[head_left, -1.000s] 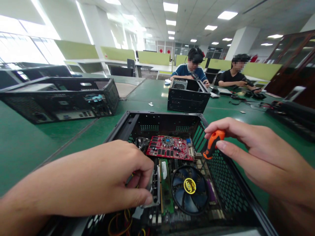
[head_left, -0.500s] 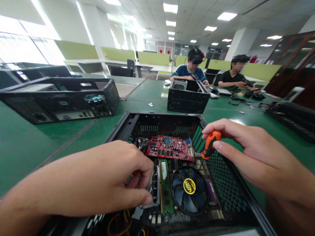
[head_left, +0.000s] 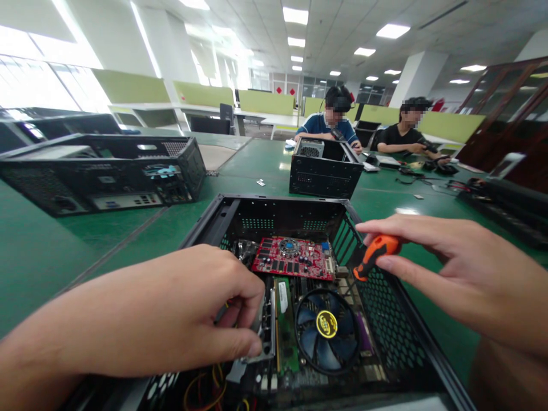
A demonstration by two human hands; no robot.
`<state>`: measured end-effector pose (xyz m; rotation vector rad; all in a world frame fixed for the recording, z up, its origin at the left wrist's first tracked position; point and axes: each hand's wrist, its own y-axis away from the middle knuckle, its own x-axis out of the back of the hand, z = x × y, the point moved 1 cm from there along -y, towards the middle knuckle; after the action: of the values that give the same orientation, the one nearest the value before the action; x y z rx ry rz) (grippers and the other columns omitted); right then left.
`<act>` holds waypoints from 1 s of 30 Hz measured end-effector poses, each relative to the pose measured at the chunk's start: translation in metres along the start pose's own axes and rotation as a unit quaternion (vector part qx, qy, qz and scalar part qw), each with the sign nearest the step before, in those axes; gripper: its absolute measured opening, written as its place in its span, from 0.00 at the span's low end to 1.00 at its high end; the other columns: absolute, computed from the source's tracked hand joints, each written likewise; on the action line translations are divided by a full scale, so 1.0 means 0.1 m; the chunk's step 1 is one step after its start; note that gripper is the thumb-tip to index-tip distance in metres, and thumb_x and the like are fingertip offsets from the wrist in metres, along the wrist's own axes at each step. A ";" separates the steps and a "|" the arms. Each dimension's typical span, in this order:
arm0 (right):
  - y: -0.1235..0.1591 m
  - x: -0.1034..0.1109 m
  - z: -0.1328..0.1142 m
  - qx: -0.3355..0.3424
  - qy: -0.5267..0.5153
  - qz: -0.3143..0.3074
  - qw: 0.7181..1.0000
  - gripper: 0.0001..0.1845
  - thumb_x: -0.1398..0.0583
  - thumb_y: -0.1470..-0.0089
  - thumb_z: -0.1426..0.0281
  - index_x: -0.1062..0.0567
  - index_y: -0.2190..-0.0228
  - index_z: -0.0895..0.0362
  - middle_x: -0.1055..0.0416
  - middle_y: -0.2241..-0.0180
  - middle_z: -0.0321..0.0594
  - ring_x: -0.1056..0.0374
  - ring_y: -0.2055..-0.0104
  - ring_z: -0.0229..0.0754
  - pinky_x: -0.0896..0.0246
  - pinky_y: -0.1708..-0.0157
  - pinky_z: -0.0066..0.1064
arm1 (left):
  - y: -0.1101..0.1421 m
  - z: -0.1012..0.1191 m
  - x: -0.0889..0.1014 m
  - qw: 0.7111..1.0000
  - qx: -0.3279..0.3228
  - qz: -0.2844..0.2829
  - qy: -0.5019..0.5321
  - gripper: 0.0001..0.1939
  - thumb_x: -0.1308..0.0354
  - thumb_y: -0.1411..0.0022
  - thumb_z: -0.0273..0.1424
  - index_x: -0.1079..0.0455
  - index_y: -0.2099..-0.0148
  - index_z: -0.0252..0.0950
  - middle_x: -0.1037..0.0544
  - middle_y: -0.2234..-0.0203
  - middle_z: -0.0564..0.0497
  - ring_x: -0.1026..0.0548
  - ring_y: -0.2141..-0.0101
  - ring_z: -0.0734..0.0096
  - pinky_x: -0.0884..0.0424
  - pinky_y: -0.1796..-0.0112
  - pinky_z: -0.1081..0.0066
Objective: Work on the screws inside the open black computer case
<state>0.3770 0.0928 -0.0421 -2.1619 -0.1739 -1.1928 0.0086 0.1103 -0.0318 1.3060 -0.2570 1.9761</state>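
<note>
An open black computer case (head_left: 291, 208) lies in front of me with its inside facing up. My left hand (head_left: 214, 311) is closed at a silvery metal bracket (head_left: 268, 328), with the thumb on its near end; its curled fingertips are partly hidden. In my right hand (head_left: 445, 268) is an orange and black screwdriver (head_left: 377, 257), pinched between thumb and fingers over the case's right side. It leans, its thin shaft pointing down toward the fan's edge. Inside are a green memory stick (head_left: 286, 325), a black cooling fan (head_left: 326, 325) and a red graphics card (head_left: 293, 257).
Another black case (head_left: 103, 177) lies on the green table (head_left: 240, 165) at left. A smaller case (head_left: 325, 171) stands beyond mine. Two people sit across the table. Cables (head_left: 440, 182) and black parts lie at right. Yellow and red wires (head_left: 205, 388) run near the front.
The screwdriver's handle has tipped further to the right, and my right hand has shifted slightly right with it. My left hand stays at the metal bracket.
</note>
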 end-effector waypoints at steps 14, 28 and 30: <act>-0.03 0.00 -0.12 -0.060 -0.046 0.019 0.997 0.17 0.31 0.20 0.59 0.07 0.39 0.47 0.02 0.45 0.45 0.04 0.48 0.61 0.08 0.54 0.45 | 0.03 0.00 0.00 1.000 0.012 -0.010 0.003 0.10 0.25 0.31 0.40 0.17 0.67 0.50 0.12 0.74 0.57 0.19 0.74 0.64 0.33 0.70 0.63; -0.18 -0.37 -0.34 0.012 -0.065 0.010 0.998 0.17 0.35 0.18 0.68 0.10 0.37 0.48 0.03 0.44 0.41 0.04 0.44 0.52 0.08 0.40 0.40 | 0.04 0.01 0.01 1.000 0.020 -0.012 0.008 0.12 0.21 0.32 0.37 0.18 0.68 0.50 0.13 0.76 0.60 0.19 0.75 0.66 0.33 0.70 0.64; -0.18 -0.39 -0.35 0.016 -0.068 -0.005 0.998 0.17 0.36 0.18 0.68 0.10 0.38 0.48 0.03 0.43 0.40 0.04 0.43 0.52 0.08 0.39 0.40 | 0.05 0.01 0.02 1.000 0.023 -0.014 0.006 0.12 0.20 0.32 0.37 0.17 0.68 0.50 0.13 0.76 0.60 0.19 0.74 0.66 0.33 0.70 0.64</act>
<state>0.3223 0.0930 -0.0512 -2.2181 -0.2606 -1.0409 0.0060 0.1073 -0.0287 1.3186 -0.1882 1.9757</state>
